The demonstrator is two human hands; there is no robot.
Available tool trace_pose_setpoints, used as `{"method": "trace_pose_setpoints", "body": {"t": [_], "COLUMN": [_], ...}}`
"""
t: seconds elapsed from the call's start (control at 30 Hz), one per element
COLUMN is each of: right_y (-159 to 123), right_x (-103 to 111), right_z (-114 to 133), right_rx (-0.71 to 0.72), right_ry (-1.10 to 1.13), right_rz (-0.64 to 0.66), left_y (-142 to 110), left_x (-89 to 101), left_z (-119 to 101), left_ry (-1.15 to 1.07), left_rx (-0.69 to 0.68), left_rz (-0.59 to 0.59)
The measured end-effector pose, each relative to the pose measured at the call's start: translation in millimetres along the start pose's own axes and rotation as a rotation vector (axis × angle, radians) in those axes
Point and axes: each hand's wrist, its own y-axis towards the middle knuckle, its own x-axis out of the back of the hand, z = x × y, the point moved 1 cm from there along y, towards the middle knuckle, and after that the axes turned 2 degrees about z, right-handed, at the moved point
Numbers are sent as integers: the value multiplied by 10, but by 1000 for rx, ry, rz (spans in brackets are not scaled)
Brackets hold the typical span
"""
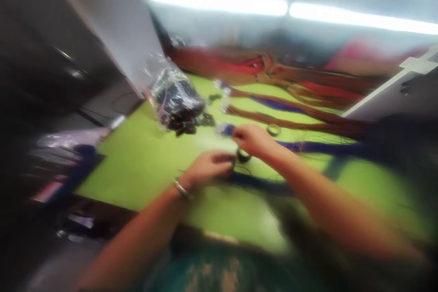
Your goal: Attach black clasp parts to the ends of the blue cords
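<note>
My left hand (207, 167) is closed at the end of a dark blue wire bundle (262, 183); a small dark piece shows at its fingertips, too blurred to name. Just above and to the right, my right hand (253, 139) is closed in a pinch, and whatever it holds is hidden. It lies across a purple wire bundle (316, 147) whose whitish connector end (224, 128) sticks out to its left. Between both hands sits a roll of black tape (243, 155). Another tape roll (273, 130) lies behind my right hand.
A clear plastic bag (178, 93) of black parts stands on the green table (123, 164), some parts (186, 127) spilling out. Brown wire bundles (273, 117) stretch rightward; red and brown wires (239, 64) lie at the back. A white post (379, 89) rises at right.
</note>
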Motion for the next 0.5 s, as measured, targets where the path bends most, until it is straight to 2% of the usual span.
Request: {"method": "trace_pose_setpoints", "body": {"t": [0.13,0.27,0.37,0.5], "right_y": [344,461,437,242], "right_x": [-286,-450,-399,-152], "right_z": [42,74,54,-39], "right_rx": [12,0,23,-8], "right_ry": [-179,-262,-250,-92], "right_rz": [67,88,77,-86], "left_y": [14,22,21,22], "left_x": [-6,-8,0,7], "left_z": [45,49,50,64], "left_ry": [-37,-43,-40,-91], "left_rx": [17,5,-2,-38], "left_rz": [-1,11,10,-40]}}
